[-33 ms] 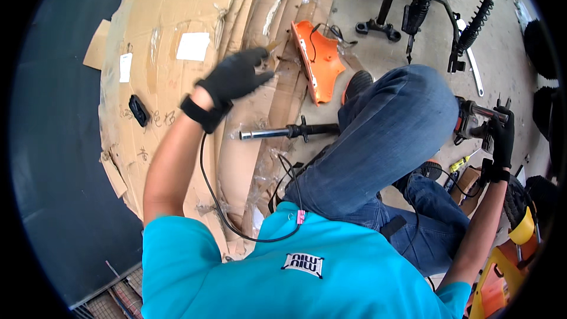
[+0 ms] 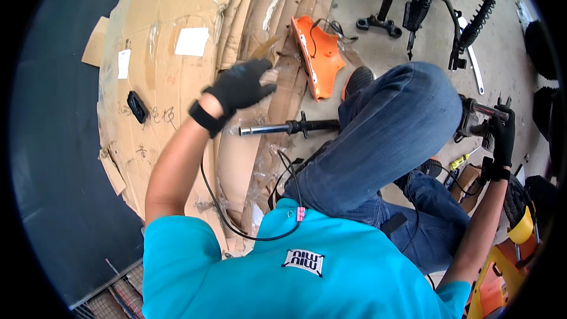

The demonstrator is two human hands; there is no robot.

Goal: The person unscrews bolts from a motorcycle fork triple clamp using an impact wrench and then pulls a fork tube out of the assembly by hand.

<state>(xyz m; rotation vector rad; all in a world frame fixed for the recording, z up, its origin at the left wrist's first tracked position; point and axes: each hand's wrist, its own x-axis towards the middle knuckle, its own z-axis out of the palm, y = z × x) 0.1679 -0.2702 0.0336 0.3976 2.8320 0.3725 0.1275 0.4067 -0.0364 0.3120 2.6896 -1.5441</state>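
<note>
My left hand [image 2: 239, 85], in a black glove, hangs above the cardboard, its fingers loosely bent and the thumb apart. It seems to hold nothing. A brownish strip [image 2: 264, 48] shows just beyond its fingertips; I cannot tell whether they touch. My right hand [image 2: 502, 136], also gloved, is closed around the end of a silver metal tube [image 2: 487, 111] beside my raised knee. A dark mechanical part [image 2: 469, 127] joins that tube, partly behind my knee. Between my left hand and my leg lies a chrome-and-black fork tube [image 2: 266, 130], its right end hidden by the leg.
Flattened cardboard [image 2: 159, 71] covers the left floor, with a small black object [image 2: 137, 107] on it. An orange curved panel [image 2: 319, 62] with a cable lies ahead. A black frame with springs [image 2: 419, 15] stands beyond. A wrench [image 2: 474, 68] and yellow screwdriver [image 2: 459, 160] lie right.
My left hand has shifted slightly nearer and to the right, and its fingers have bent from being stretched out. My right hand stays at the tube.
</note>
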